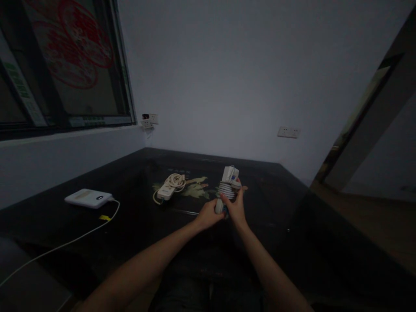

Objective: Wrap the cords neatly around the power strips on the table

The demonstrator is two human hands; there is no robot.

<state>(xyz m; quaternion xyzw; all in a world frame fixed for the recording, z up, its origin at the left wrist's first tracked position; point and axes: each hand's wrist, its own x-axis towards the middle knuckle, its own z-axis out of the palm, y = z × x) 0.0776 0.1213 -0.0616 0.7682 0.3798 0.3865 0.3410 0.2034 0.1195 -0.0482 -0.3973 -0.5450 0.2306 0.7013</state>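
Observation:
Both hands meet over the middle of a dark table (292, 225). They hold a white power strip (227, 184) with its white cord wound in coils around it. My left hand (208, 215) grips the strip's lower end, fingers closed. My right hand (236, 207) wraps the coiled part from the right, thumb up near the plug at the top. The room is dim and the details of the strip are hard to make out.
A second, cream power strip with its cord bundled (170, 187) lies on the table behind my left hand. A white power bank (88, 198) lies at the left with a white cable (65, 245) running off toward me. Wall sockets (288, 132) sit behind.

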